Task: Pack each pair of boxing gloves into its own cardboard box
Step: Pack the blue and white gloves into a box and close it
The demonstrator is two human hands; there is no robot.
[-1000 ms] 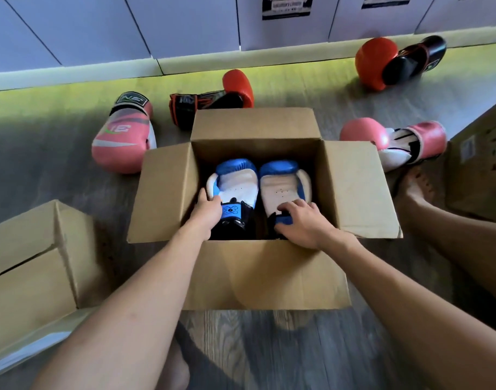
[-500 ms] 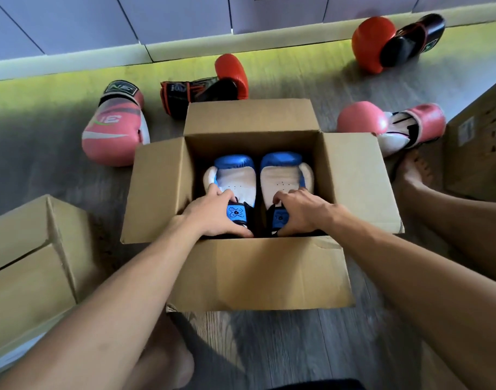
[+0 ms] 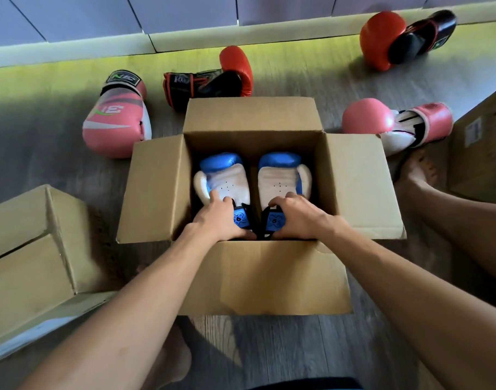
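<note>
An open cardboard box (image 3: 359, 187) stands on the floor in front of me. Inside it two blue-and-white boxing gloves lie side by side, palms up: the left glove (image 3: 223, 178) and the right glove (image 3: 280, 178). My left hand (image 3: 220, 218) rests on the left glove's cuff, fingers curled over it. On the right glove's cuff, my right hand (image 3: 294, 216) grips the strap. On the floor beyond lie two pink gloves (image 3: 114, 122) (image 3: 396, 122) and two red-and-black gloves (image 3: 210, 77) (image 3: 401, 38).
A second cardboard box (image 3: 24, 249) sits at my left, a third (image 3: 483, 142) at the right edge. My bare right foot (image 3: 415, 170) rests beside the open box. A wall with a pale skirting runs along the back.
Both hands have slid from the gloves' sides onto the cuffs near the box's front wall. The gloves now lie straighter, side by side. The camera has tilted down a little.
</note>
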